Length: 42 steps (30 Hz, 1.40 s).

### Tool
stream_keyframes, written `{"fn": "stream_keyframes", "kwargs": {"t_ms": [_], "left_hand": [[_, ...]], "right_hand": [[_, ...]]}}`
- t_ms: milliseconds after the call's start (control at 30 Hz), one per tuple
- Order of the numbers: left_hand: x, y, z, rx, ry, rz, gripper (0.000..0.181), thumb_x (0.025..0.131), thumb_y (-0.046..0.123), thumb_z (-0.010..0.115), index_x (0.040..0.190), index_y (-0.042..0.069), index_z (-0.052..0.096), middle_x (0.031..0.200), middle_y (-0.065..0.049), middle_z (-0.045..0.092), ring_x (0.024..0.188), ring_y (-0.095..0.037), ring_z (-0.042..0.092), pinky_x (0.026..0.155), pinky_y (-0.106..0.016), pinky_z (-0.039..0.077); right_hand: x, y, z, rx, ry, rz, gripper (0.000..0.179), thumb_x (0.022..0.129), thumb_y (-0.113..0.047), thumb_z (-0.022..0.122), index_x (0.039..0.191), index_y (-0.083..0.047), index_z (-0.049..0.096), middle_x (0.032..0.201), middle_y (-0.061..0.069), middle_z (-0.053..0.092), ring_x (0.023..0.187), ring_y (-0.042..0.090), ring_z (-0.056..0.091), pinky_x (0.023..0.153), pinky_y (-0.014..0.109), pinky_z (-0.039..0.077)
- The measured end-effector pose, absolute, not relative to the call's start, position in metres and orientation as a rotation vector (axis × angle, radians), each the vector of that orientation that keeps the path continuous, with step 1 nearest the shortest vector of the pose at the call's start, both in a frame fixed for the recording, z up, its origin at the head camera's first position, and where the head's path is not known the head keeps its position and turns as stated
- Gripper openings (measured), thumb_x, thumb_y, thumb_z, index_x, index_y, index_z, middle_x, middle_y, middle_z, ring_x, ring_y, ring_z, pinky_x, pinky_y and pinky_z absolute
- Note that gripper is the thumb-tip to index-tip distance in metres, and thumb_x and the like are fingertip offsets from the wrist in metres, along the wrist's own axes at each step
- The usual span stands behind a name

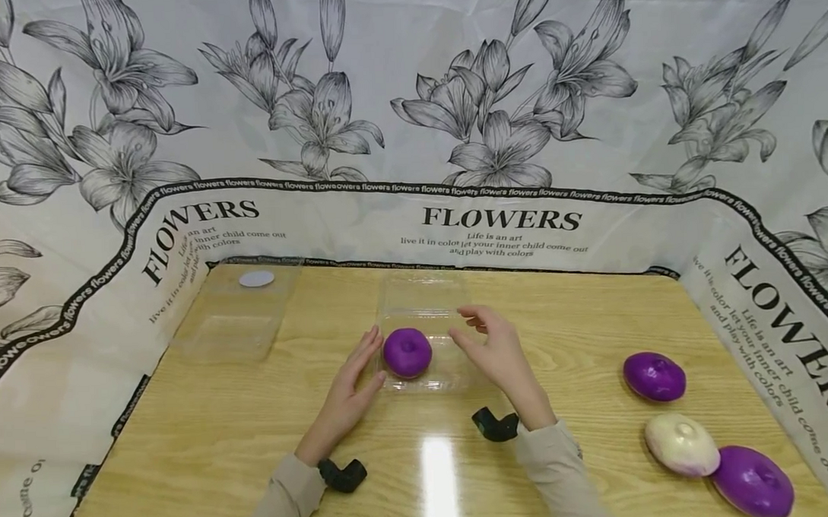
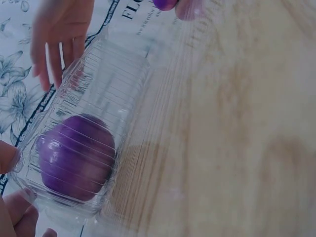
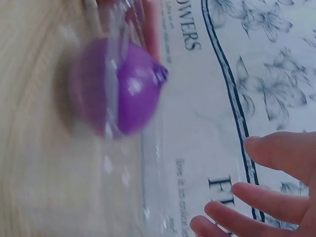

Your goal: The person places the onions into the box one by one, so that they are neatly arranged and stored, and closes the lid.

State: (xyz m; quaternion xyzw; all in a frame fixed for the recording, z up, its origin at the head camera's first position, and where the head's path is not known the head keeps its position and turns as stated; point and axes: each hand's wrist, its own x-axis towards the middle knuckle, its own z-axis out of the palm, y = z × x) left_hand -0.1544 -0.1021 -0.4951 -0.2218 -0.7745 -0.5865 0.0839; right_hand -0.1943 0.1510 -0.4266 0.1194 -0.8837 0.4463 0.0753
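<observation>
Cloth (image 1: 409, 129) beyond left hand (image 1: 348, 382) and right hand (image 1: 499, 354) bears "FLOWERS" and "Life is an art" (smaller print); its black band (image 1: 411, 188), farther from the hands, repeats "flowers".

The right hand (image 3: 291, 205) is hovering at lower right, its thumb and fingers standing apart, well away from the purple onion (image 3: 140, 96). Slightly blurred, the onion is pointing its tip rightward behind the edge of a clear plastic container (image 3: 111, 101). The left hand (image 3: 152, 29) is showing at the top, and flower-printed cloth (image 3: 284, 94) is filling the right
</observation>
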Motion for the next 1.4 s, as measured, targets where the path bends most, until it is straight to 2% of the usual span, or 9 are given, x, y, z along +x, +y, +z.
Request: {"fn": "stream_keyframes", "kwargs": {"t_ms": [167, 467, 967, 1233, 1400], "left_hand": [[-0.154, -0.104, -0.495, -0.654, -2.322, -1.751, 0.053, 0.096, -0.002, 0.059, 0.145, -0.008, 0.04, 0.159, -0.022, 0.026, 0.147, -0.043, 0.018, 0.119, -0.056, 0.014], [-0.153, -0.105, -0.494, -0.648, -2.321, -1.755, 0.053, 0.096, -0.002, 0.058, 0.145, -0.009, 0.04, 0.159, -0.022, 0.026, 0.148, -0.042, 0.018, 0.119, -0.055, 0.014], [-0.153, -0.104, -0.495, -0.658, -2.32, -1.758, 0.053, 0.096, -0.002, 0.058, 0.145, -0.008, 0.04, 0.159, -0.023, 0.026, 0.147, -0.044, 0.018, 0.119, -0.055, 0.014], [-0.153, -0.103, -0.497, -0.664, -2.322, -1.758, 0.053, 0.096, -0.001, 0.058, 0.145, -0.009, 0.04, 0.159, -0.023, 0.026, 0.147, -0.045, 0.018, 0.119, -0.055, 0.014], [-0.155, -0.103, -0.497, -0.669, -2.311, -1.75, 0.053, 0.096, -0.002, 0.058, 0.145, -0.009, 0.04, 0.158, -0.024, 0.026, 0.146, -0.046, 0.018, 0.119, -0.056, 0.014]], "right_hand": [[-0.196, 0.181, -0.417, 0.28, -2.631, 1.26, 0.037, 0.094, -0.017, 0.07, 0.122, 0.004, 0.062, 0.123, 0.023, 0.063, 0.112, 0.039, 0.06, 0.1, 0.052, 0.05], [-0.191, 0.246, -0.403, 0.038, -2.609, 1.122, 0.042, 0.097, -0.024, 0.066, 0.127, 0.005, 0.059, 0.126, 0.026, 0.06, 0.114, 0.04, 0.056, 0.102, 0.054, 0.046], [-0.165, 0.352, -0.398, -0.539, -2.827, 1.0, 0.076, 0.094, -0.037, 0.066, 0.146, 0.009, 0.035, 0.145, 0.038, 0.036, 0.129, 0.054, 0.036, 0.101, 0.065, 0.038], [-0.155, 0.38, -0.403, -0.688, -3.012, 0.987, 0.095, 0.087, -0.034, 0.074, 0.148, 0.016, 0.018, 0.143, 0.047, 0.022, 0.13, 0.061, 0.025, 0.107, 0.068, 0.03], [-0.156, 0.387, -0.41, -0.725, -3.072, 1.097, 0.101, 0.082, -0.027, 0.078, 0.147, 0.017, 0.014, 0.141, 0.048, 0.022, 0.128, 0.06, 0.028, 0.107, 0.068, 0.031]]}}
